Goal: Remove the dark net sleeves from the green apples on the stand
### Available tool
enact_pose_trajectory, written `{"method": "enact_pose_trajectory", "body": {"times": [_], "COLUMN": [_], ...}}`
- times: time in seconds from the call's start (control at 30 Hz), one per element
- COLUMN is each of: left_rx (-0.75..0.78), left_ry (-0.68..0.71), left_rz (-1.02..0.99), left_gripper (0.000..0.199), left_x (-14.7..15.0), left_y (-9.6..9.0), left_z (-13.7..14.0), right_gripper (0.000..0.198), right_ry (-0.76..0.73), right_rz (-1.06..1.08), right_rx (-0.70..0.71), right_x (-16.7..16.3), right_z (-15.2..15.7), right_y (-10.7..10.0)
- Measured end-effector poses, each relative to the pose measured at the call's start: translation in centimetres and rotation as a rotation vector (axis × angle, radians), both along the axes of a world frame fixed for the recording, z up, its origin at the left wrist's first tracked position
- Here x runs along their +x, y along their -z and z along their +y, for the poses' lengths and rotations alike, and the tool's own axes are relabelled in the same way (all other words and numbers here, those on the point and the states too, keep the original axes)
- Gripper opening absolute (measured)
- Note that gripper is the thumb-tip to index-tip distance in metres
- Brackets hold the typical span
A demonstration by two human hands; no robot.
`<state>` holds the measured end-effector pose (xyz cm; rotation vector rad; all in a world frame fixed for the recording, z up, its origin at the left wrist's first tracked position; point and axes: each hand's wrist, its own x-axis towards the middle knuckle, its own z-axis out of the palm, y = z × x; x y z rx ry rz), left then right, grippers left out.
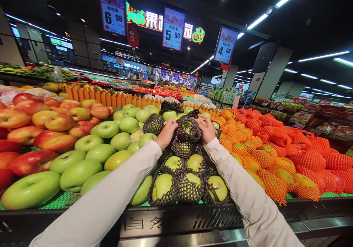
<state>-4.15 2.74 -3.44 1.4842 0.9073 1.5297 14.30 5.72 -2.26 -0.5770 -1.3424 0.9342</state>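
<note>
Both my hands reach over the middle of a fruit display, on either side of a green apple in a black foam net (189, 128). My left hand (167, 133) grips the net's left edge with closed fingers. On the other side, my right hand (206, 129) pinches the net's right edge. The net's top gapes toward me and shows some of the apple's skin. Below it, several netted green apples (190, 186) sit in rows against the front edge. Bare green apples (100, 153) are heaped to the left of my left hand.
Red-yellow apples (55, 125) fill the far left. Oranges in orange nets (271, 166) and fruit in red nets (311, 153) lie to the right. A low orange picket fence (110, 97) runs behind. The black display rim (165, 221) is nearest me. Price signs (173, 29) hang overhead.
</note>
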Motion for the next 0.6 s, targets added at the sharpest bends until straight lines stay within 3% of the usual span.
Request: {"method": "enact_pose_trajectory", "body": {"times": [0.23, 0.6], "left_rx": [-0.022, 0.147], "left_ry": [-0.052, 0.086], "left_rz": [0.120, 0.165], "left_gripper": [0.021, 0.026], "left_x": [0.1, 0.1], "left_y": [-1.3, -1.0], "left_z": [-1.4, -1.8], "right_gripper": [0.038, 0.043], "right_ry": [0.018, 0.198], "right_rz": [-0.066, -0.070], "right_rx": [-0.003, 0.002], "right_x": [-0.2, 0.6], "right_z": [-0.9, 0.5], "right_y": [-0.6, -0.3]}}
